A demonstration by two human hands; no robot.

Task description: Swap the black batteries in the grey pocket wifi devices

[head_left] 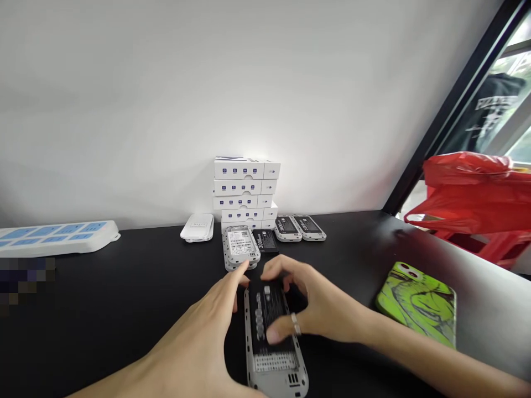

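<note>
A white device casing [277, 381] lies in front of me on the black table, its label partly covered by a black battery [265, 318]. My right hand [305, 304], with a ring on one finger, holds the battery between its thumb and fingers over the casing. My left hand [207, 326] is curved along the casing's left side, fingers and thumb apart, fingertips near its far end. Just beyond my hands are stacked white casings [239, 246] and another black battery [266, 241].
Several white boxes [244, 188] are stacked against the wall. White covers [198, 227] lie to their left; two casings with batteries [307, 227] lie to their right. A power strip [62, 237] is at far left, a green phone case [417, 304] and red bag [473, 193] at right.
</note>
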